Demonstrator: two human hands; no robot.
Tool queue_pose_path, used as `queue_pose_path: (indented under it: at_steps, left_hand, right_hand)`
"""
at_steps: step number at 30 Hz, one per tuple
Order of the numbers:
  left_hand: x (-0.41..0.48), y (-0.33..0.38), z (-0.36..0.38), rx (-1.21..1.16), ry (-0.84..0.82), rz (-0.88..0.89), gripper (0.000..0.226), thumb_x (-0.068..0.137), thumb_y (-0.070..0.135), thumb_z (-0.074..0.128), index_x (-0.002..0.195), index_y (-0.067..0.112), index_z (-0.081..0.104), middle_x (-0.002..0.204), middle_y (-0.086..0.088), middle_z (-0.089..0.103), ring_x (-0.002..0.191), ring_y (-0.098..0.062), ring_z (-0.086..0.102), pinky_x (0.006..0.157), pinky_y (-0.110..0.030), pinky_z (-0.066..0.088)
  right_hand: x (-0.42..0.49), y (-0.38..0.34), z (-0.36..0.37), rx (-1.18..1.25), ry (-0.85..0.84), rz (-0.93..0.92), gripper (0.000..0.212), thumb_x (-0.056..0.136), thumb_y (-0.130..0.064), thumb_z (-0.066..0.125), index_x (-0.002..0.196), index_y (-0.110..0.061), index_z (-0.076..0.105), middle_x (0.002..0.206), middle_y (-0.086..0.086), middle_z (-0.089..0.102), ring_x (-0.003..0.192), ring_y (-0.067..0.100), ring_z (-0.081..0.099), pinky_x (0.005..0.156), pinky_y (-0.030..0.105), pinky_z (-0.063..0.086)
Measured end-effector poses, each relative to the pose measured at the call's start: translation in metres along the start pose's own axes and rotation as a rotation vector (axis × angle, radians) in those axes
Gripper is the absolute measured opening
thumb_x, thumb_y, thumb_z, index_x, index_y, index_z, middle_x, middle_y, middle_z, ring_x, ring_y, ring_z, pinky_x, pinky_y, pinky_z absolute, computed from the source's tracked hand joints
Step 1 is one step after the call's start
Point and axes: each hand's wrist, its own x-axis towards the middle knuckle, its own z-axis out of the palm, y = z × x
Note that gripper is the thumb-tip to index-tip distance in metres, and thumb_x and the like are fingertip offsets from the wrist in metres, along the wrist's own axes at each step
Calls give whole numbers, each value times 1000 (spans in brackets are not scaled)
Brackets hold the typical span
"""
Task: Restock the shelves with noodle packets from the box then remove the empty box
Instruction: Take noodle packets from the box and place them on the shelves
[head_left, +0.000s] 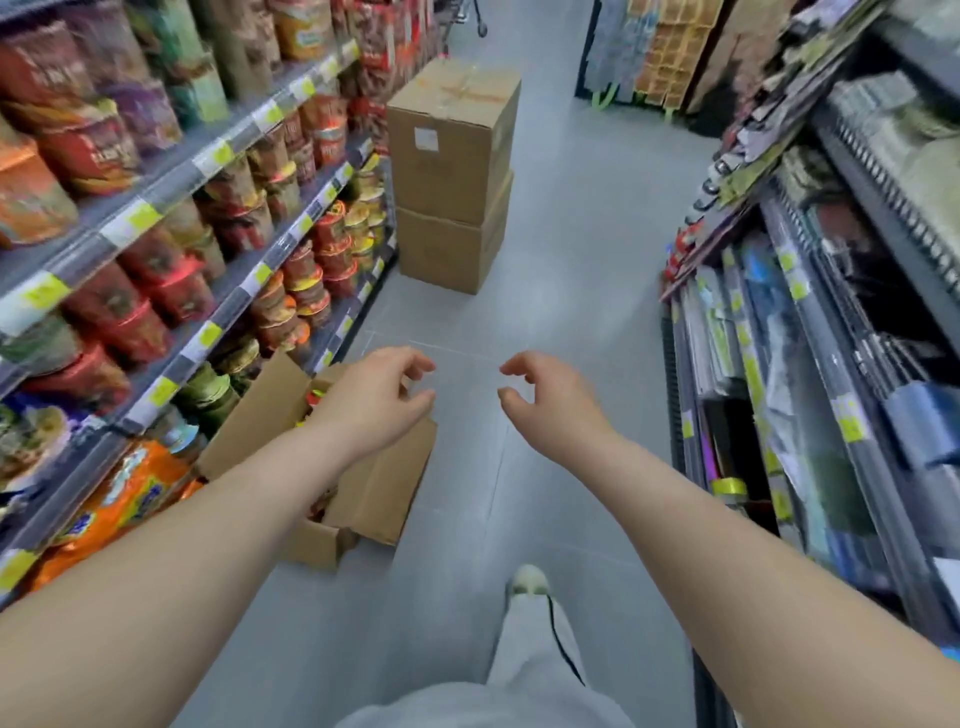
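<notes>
An open brown cardboard box (379, 488) sits on the aisle floor against the left shelves (171, 182), its flaps up; a bit of colourful packaging shows inside, most of it hidden by my left forearm. My left hand (379, 400) hovers above the box with loosely curled fingers and holds nothing. My right hand (545, 400) hangs over the bare floor to the right of the box, fingers also loosely curled and empty. The left shelves carry rows of noodle cups and bowls, with orange noodle packets (124, 493) on the lowest level.
Two sealed cardboard boxes (452, 171) stand stacked further down the aisle by the left shelves. Another shelving unit (810, 338) with packaged goods lines the right side. Grey floor (571, 260) runs between them. My leg and shoe (527, 582) are below.
</notes>
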Motion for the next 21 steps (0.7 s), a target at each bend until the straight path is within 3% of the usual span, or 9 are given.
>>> queue_pose_path:
  at_steps: [6,10,21]
  left_hand:
    - [124,9,1,-52,102,-154,31,88,26,62,119,24,59,111,6,57,86,-12,58,79,-26,43]
    - [184,-2,-5,-74,133,-254,31,89,28,60,119,27,57,111,9,57,85,-9,58,78,-28,45]
    - [365,-123,-59,-32,241,-457,33,88,32,61,120,24,58,114,4,59,85,-12,55,76,-25,40]
  right_hand:
    - [139,42,-35,-46,-159,-82,31,91,-27,51,121,-21,57,126,-1,56,117,18,50,97,33,42]
    - [233,36,-44,-68,-226,-169,31,92,-28,50,122,-22,56,127,-4,55,119,16,50,94,28,40]
    - [484,-27,2,-143,-360,-422,31,93,-25,51,122,-18,58,123,2,58,115,19,52,91,29,42]
